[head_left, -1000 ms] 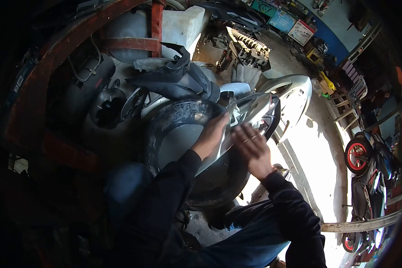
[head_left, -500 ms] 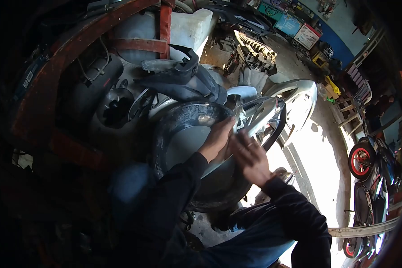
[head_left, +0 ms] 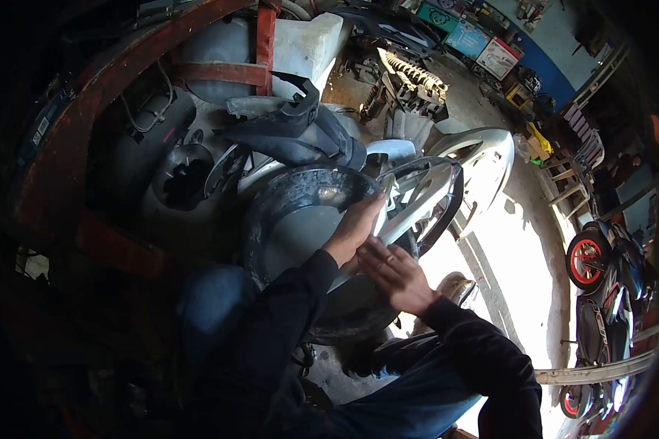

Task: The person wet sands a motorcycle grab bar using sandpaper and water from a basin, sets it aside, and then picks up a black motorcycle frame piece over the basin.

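Note:
A long silver-white motorcycle fairing panel [head_left: 422,202] lies slanted across a round black basin [head_left: 267,201] that holds cloudy grey water [head_left: 304,235]. My left hand [head_left: 353,230] grips the panel near its middle, thumb side up. Against the panel's lower part, just below my left hand, my right hand [head_left: 395,276] presses with its fingers together and slightly bent. Whatever lies under those right fingertips is hidden. The panel's lower end is partly covered by my hands and left forearm.
Beyond the basin lie a dark plastic body part [head_left: 307,132] and another white fairing [head_left: 494,157]. A red metal frame [head_left: 220,73] stands at the left, with a dark tank [head_left: 150,132] behind it. Motorcycles with a red-rimmed wheel [head_left: 587,260] stand at the right.
My right hand has moved down and left along the panel, closer beneath my left hand. My left hand keeps its grip. The view has shifted slightly.

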`<state>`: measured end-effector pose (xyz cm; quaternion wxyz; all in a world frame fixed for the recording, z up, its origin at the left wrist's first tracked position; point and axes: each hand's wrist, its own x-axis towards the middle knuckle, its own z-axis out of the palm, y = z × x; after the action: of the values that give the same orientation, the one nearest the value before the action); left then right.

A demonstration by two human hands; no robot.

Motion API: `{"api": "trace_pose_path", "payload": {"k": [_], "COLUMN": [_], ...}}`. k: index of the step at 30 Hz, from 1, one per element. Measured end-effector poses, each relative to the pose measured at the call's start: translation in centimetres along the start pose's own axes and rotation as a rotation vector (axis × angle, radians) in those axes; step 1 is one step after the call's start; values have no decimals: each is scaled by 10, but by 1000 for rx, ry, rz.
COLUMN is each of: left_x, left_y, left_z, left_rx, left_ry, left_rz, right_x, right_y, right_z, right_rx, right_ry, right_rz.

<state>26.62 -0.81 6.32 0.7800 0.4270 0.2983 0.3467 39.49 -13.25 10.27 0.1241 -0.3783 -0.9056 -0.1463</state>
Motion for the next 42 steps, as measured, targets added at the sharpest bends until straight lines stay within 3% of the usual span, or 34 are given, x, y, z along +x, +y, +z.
{"api": "trace_pose_path", "payload": {"k": [3,7,10,13,15,17,19,22,23,25,27,29,31,32,33,36,38,39,42], "left_x": [7,5,3,1,-1,-1,-2,-5,-6,-3,-3,-6,-6,-7,-7,-6,-10,-8,-3], "left_y": [-8,-5,-3,5,3,-4,-7,-5,-2,-3,-1,-2,1,0,-3,-2,1,1,-6], "left_z": [-3,-4,-8,-2,-4,-6,-6,-7,-4,-2,-5,-4,-2,-4,-6,-8,-6,-9,-14], "left_rx": [-71,-142,-146,-130,-126,-117,-30,-4,-27,-36,-54,-91,-32,23,-34,-104,-22,-18,-118], "left_ry": [-26,-69,-47,-73,-90,-99,-86,-115,-139,-133,-94,-124,-87,-44,-83,-150,-69,-63,-35], "left_rz": [64,-37,-84,-60,-50,-33,4,-22,-4,-16,-115,-15,-22,-38,-47,-107,-11,-10,28], "right_x": [7,1,3,-1,13,-1,11,19,-15,-4,17,16,7,-4,14,6,5,10,23], "right_y": [24,8,21,23,41,26,23,31,23,22,37,25,18,29,35,28,23,30,28], "right_z": [-8,-2,-5,1,-18,0,-11,-16,10,5,-8,-12,-1,8,-12,-2,2,-4,-15], "right_rx": [-28,71,63,54,72,29,142,165,91,142,137,189,113,72,82,31,84,94,63], "right_ry": [82,16,74,-61,163,28,41,177,-50,-73,232,221,5,-49,64,22,-64,-1,175], "right_rz": [151,-84,24,-190,-107,-169,-290,-166,-168,-293,-110,-85,-333,-221,-121,-132,-267,-149,-138]}}
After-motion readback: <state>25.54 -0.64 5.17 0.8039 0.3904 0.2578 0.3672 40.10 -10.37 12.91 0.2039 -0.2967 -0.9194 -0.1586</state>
